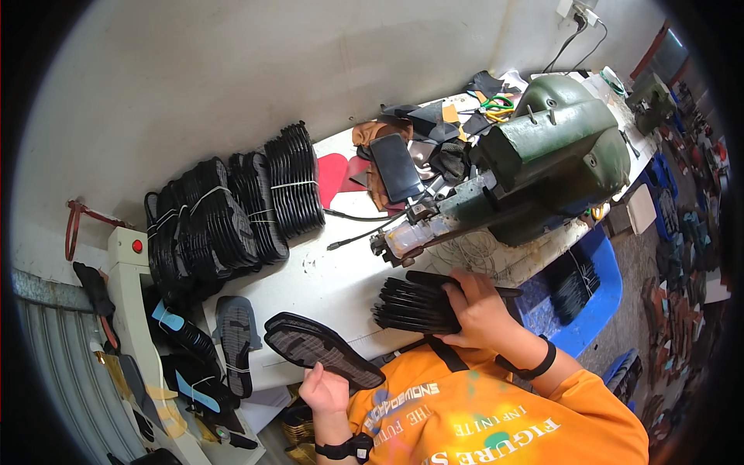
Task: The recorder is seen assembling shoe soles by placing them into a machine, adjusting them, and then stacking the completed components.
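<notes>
White surface (325,279) beneath me: my left hand (325,387) grips one sole (322,349), my right hand (480,310) clasps a stack (415,304); I'd keep edges aligned.

From my remote view, the support is a white workbench (325,279) set against the wall. Resting directly on it: bundles of black shoe soles (232,209) tied with white string at the left, a green machine (550,147) at the right, a dark phone (396,167) on leather scraps (434,147), and a red piece (333,174) beside them.
</notes>
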A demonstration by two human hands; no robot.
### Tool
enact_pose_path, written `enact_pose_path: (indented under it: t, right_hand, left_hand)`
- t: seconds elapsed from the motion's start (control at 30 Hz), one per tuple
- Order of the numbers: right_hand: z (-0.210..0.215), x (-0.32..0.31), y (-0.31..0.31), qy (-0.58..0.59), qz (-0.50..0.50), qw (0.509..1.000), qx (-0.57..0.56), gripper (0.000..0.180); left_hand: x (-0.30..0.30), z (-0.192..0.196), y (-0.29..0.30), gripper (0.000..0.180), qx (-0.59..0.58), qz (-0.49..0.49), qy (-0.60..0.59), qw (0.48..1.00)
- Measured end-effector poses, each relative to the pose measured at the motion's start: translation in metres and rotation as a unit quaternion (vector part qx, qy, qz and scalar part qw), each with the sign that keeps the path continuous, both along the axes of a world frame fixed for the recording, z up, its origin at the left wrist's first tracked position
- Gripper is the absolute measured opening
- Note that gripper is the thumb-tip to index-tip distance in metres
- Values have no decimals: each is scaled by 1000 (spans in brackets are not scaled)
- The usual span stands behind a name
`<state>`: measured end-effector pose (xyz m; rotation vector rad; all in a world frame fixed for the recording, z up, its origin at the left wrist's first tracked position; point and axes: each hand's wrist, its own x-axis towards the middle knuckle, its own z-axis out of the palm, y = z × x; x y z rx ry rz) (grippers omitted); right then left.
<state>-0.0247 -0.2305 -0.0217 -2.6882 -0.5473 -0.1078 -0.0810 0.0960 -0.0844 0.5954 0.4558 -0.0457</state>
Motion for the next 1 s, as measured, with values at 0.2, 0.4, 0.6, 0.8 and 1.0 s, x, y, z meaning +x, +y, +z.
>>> enact_pose_path:
  t: [0.2,0.4,0.6,0.8,1.0]
  right_hand:
    - [-2,-5,6,-6,25,998,49,75]
    - [16,-1,51,21,59,993,96,76]
    - [21,37,113,35,57,987,145,77]
    - [1,52,144,68,170,975,125,92]
    - [18,40,136,94,191,972,-94,120]
  left_hand:
    - [-4,-4,0,48,2,12,-41,999]
    - [5,24,-15,24,-97,23,-146,984]
    - [-9,-6,-30,22,-152,37,36,987]
    - [2,-25,-40,58,-199,3,-42,979]
    - [6,-14,-34,41,31,-94,79,992]
